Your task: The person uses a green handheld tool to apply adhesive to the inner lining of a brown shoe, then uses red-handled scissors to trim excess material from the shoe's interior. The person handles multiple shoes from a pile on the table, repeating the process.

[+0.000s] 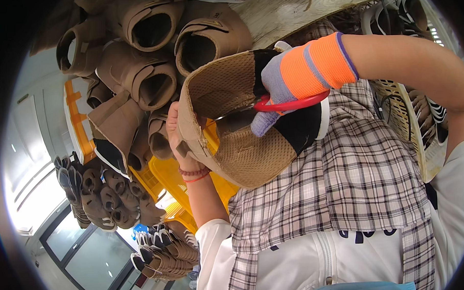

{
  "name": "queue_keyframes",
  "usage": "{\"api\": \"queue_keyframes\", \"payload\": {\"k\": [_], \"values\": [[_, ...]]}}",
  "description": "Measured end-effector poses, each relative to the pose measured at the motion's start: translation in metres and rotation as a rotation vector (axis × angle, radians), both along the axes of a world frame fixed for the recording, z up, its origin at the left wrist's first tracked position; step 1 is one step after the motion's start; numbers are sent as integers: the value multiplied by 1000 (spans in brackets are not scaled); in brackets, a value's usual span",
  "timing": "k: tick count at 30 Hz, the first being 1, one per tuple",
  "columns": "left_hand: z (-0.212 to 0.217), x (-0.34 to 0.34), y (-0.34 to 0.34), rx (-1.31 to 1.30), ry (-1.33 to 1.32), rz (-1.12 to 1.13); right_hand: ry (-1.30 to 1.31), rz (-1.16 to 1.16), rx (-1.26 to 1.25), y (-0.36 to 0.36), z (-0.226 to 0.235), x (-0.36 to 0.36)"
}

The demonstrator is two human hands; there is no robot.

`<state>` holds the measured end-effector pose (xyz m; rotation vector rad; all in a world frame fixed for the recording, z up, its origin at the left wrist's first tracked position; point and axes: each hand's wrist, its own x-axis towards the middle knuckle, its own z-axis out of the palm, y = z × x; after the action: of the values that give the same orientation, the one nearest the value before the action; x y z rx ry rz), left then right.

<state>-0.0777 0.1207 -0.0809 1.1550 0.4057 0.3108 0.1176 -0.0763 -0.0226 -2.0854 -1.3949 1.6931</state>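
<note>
A tan shoe upper [206,130] with mesh lining, a black section and a white edge is held open in front of my plaid apron. My bare left hand [174,130], with a beaded bracelet and a red cord at its wrist, grips the upper's left rim; some of its fingers are hidden behind the material. My right hand [278,89], in a grey-purple and orange knit glove, is closed around red-handled scissors [297,104]. Their metal part points left into the opening of the upper. The blade tips are hard to make out against the lining.
Several tan shoe uppers [151,33] are piled at the upper left, beside a wooden bench top [294,15]. A yellow crate [179,177] stands below them. At the right is a cream plastic basket [400,108] with shoe parts. More shoes [111,198] hang in clusters farther left.
</note>
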Motion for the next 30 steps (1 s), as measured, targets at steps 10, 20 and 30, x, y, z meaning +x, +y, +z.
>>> {"api": "queue_keyframes", "payload": {"k": [10, 20, 30], "values": [[5, -1, -1, 42, 21, -11, -209, 53, 119, -15, 2, -10], [13, -63, -1, 63, 522, -144, -208, 68, 32, -34, -3, -16], [9, -71, -47, -214, 411, -43, -264, 39, 110, -39, -13, -29]]}}
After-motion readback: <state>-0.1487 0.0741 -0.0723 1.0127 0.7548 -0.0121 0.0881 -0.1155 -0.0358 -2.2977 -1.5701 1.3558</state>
